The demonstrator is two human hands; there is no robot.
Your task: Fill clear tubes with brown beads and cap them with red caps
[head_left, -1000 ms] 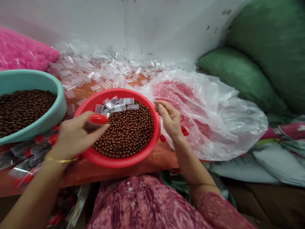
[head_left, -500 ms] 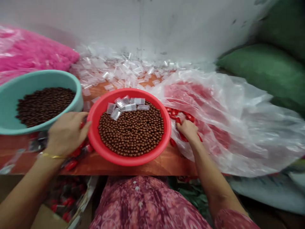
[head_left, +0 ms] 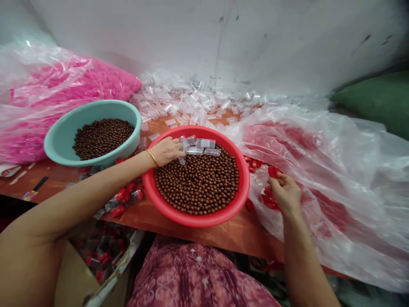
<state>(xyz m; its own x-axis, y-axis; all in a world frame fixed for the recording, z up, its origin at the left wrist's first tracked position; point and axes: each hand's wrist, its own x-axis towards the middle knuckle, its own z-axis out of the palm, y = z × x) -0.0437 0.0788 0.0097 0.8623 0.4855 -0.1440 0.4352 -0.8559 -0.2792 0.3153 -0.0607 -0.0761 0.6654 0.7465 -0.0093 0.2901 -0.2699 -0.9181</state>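
A red basin (head_left: 196,219) full of small brown balls (head_left: 198,183) stands at the table's front edge. Several clear plastic tubes (head_left: 205,143) lie on top of the balls near the back rim. My left hand (head_left: 168,152) reaches over the basin's left rim, its fingers closed on a clear tube (head_left: 182,160) at the end of that group. To the right of the basin, my right hand (head_left: 286,194) pinches a red cap (head_left: 274,171) between thumb and fingers. It is above loose red caps (head_left: 270,201) at the mouth of a clear plastic bag (head_left: 348,170).
A teal basin (head_left: 54,147) with brown balls stands left, before a bag of pink pieces (head_left: 105,81). Clear tubes (head_left: 188,102) are heaped along the wall. Red-capped tubes (head_left: 123,196) lie near the left forearm; a cardboard box (head_left: 76,273) below holds more. A green sack (head_left: 377,100) rests right.
My left hand has moved from outside the red basin's left rim onto the clear tubes inside. My right hand has lifted from the red caps with one cap. The view has shifted left.
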